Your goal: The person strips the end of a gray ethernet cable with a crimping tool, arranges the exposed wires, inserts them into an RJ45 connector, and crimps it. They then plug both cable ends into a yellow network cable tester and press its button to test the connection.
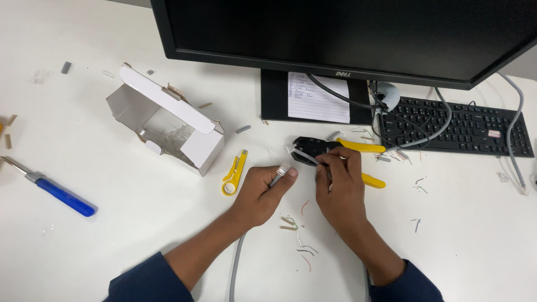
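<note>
My left hand (262,193) pinches a grey network cable (237,263) near its end, where a clear plug (284,169) sits at my fingertips. My right hand (338,187) holds a second grey cable end (305,155), whose clear plug points up and left over the head of a black crimping tool with yellow handles (335,150). The crimping tool lies on the white desk just beyond my right hand. A small yellow cable stripper (234,173) rests left of my left hand.
An open white cardboard box (168,126) holding clear plugs stands at left. A blue-handled screwdriver (59,193) lies far left. A black monitor (347,33), a lined paper note (318,98) and a black keyboard (464,126) are behind. Wire scraps (296,235) litter the desk.
</note>
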